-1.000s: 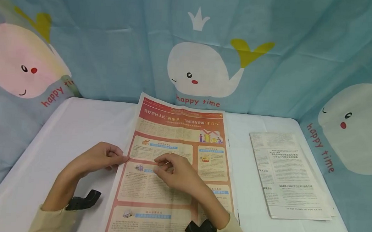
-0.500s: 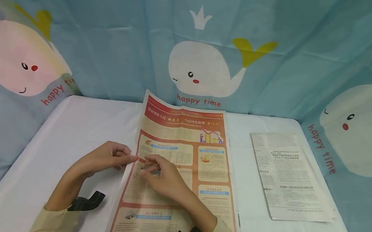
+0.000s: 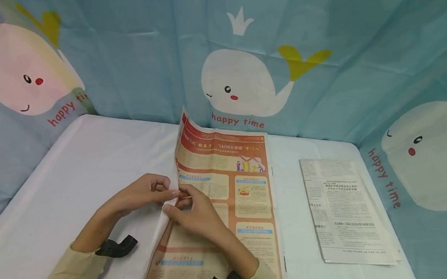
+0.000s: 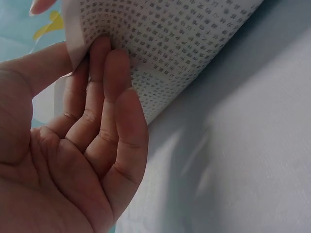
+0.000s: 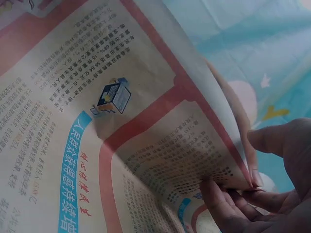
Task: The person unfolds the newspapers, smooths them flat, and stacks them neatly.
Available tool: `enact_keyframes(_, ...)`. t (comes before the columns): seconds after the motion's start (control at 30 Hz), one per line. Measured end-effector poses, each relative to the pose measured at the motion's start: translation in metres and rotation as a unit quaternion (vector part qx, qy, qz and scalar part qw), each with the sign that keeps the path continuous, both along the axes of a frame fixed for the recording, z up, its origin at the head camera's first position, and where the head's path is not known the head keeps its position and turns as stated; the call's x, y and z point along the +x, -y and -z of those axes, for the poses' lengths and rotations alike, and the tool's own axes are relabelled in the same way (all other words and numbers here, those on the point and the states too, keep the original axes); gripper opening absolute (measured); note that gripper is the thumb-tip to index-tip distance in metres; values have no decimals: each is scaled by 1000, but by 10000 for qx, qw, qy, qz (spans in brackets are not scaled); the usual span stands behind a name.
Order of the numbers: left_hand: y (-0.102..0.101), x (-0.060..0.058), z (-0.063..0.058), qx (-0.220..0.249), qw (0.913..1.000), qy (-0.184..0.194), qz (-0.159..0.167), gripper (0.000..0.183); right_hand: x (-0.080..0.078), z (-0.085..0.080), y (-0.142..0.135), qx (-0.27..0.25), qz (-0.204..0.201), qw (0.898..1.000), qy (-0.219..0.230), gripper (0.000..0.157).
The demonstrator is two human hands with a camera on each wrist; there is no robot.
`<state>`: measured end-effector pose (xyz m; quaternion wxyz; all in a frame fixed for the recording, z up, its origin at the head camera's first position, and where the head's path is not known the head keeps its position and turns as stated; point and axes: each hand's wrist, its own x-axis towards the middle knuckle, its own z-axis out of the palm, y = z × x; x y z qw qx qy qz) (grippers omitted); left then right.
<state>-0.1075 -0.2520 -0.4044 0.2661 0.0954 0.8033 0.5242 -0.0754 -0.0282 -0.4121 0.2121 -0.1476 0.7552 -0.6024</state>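
Observation:
A large newspaper [image 3: 251, 201] with red borders lies on the white-covered table. Its left side curls up off the cloth. My left hand [image 3: 143, 192] pinches that lifted edge between thumb and fingers; the left wrist view shows the thumb and fingertips on the newspaper margin [image 4: 74, 29], with the fine-print underside facing the camera. Beside it, my right hand [image 3: 198, 210] reaches the same edge from the printed side. In the right wrist view its fingertips [image 5: 214, 191] touch the page, while the thumb stands apart from them near the margin.
A smaller folded stack of newspaper [image 3: 351, 215] lies on the right of the white tablecloth [image 3: 103, 157]. Blue curtains [image 3: 143, 66] with whale prints enclose the table's back and sides. Each wrist wears a black bracket [image 3: 117, 247].
My left hand has moved right, drawing the newspaper's left edge up and inward. The right hand has shifted left to that edge, beside the left fingers. The folded stack stays put.

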Motion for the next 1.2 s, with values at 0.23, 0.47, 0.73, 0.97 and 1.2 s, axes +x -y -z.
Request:
enact_keyframes(0.23,-8,2,-1,-212,9995,-201,-152,37,3,-1,0,10,66,9998,-171,54)
enact_keyframes(0.47,-10,3,-1,-329,9990,-246,-169,38,2,0,-2,-170,-40,9998,-129,55)
enact_keyframes(0.73,-5,3,-5,-313,9992,-234,-108,41,-4,3,-8,-180,44,9990,-406,54)
enact_keyframes(0.97,1,3,-7,-33,9999,-157,8,41,-7,5,-11,108,381,9972,-638,21)
enact_keyframes(1.2,7,3,-8,3,9999,52,96,41,-14,4,-18,74,516,9961,-707,17)
